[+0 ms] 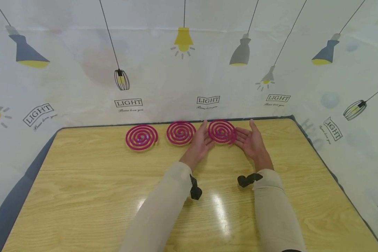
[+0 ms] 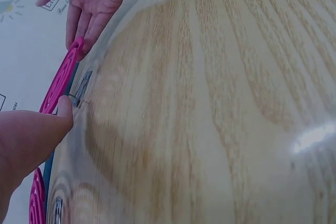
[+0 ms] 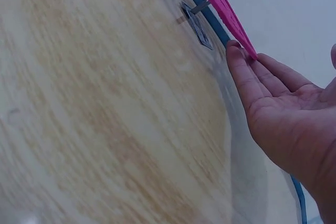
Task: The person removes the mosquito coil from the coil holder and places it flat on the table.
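Note:
Three magenta mosquito coils line the table's back edge: a left coil, a middle coil and a right coil. Both hands flank the right one. My left hand stands between the middle and right coils, its fingers at the right coil's left rim. On the opposite side, the fairly straight fingertips of my right hand touch the rim from below. In the right wrist view, a small metal stand props the coil above the tabletop. The left fingertips are hidden in the left wrist view.
The glossy wooden table stretches toward me, with light reflections in front. Behind it rises a backdrop printed with hanging lamps, which also closes in both sides. A dark edging runs along the table's rear.

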Motion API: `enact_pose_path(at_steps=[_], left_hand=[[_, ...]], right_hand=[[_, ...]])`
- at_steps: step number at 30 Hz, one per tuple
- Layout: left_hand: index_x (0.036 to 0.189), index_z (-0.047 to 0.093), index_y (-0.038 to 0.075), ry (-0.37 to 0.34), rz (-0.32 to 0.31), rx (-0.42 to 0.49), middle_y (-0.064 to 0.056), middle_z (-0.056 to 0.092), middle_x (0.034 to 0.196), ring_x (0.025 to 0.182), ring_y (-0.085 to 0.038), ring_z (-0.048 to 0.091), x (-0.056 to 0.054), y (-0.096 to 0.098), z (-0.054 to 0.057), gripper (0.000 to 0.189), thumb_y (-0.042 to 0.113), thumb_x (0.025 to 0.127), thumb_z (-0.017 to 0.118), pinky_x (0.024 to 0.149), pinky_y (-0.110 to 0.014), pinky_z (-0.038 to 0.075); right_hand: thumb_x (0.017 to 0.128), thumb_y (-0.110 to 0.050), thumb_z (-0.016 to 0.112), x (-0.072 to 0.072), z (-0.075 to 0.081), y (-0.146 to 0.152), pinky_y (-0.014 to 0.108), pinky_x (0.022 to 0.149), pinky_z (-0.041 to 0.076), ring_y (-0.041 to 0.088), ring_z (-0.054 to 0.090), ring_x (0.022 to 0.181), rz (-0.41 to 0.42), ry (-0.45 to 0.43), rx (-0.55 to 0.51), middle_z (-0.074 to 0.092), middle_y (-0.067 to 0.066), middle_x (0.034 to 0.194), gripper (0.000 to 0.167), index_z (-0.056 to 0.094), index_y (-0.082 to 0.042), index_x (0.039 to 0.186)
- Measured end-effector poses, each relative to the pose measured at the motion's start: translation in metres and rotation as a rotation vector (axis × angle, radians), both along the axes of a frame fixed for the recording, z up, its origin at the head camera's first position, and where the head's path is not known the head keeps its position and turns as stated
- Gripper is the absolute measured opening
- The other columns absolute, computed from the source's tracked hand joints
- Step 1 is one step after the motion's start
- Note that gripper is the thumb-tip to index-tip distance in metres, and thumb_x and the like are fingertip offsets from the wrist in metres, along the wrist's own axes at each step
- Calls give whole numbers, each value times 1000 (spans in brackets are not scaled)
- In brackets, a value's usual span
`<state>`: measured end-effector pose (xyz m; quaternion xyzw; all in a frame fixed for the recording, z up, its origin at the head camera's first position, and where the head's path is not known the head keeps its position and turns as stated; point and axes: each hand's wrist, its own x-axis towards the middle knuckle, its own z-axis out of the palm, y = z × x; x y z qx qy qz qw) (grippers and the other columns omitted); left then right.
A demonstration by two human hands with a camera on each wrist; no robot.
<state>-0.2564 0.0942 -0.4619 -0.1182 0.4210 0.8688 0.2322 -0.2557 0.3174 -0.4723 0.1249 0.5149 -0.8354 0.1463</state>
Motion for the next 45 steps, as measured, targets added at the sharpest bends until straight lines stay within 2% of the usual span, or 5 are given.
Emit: enact_pose_path(at_steps=[10,20,28,35,45], left_hand=[[152,23,-2,21,0,-23,-21,27,156,141,-36,33,-1,-3,4,86,56,95,52,117,-44,32],[152,24,-1,14,1,-3,-19,26,158,143,-36,29,-3,-3,7,83,54,95,52,117,-43,31],[152,24,0,71,-45,39,-19,22,159,144,-37,25,-4,4,16,79,51,98,49,119,-46,27],[153,23,1,108,-92,14,-21,24,157,142,-36,31,-2,13,24,79,52,98,48,117,-46,30],[151,29,0,120,-147,14,-23,33,152,138,-37,36,1,29,25,78,55,97,46,118,-47,30]], right_hand=[[97,-65,32,-2,8,-3,38,118,29,29,25,146,-8,-2,-37,14,22,160,91,14,4,153],[94,-67,37,0,14,-3,38,117,31,30,33,142,-21,40,-21,23,23,158,94,20,5,152],[96,-63,41,2,23,4,37,114,38,27,49,129,-75,76,-54,48,20,142,89,26,7,149],[95,-63,43,7,32,14,37,117,33,26,44,133,-108,91,-53,32,21,153,89,26,4,151],[96,-61,42,16,35,32,34,110,43,25,47,131,-135,128,-37,48,17,141,88,26,6,150]])
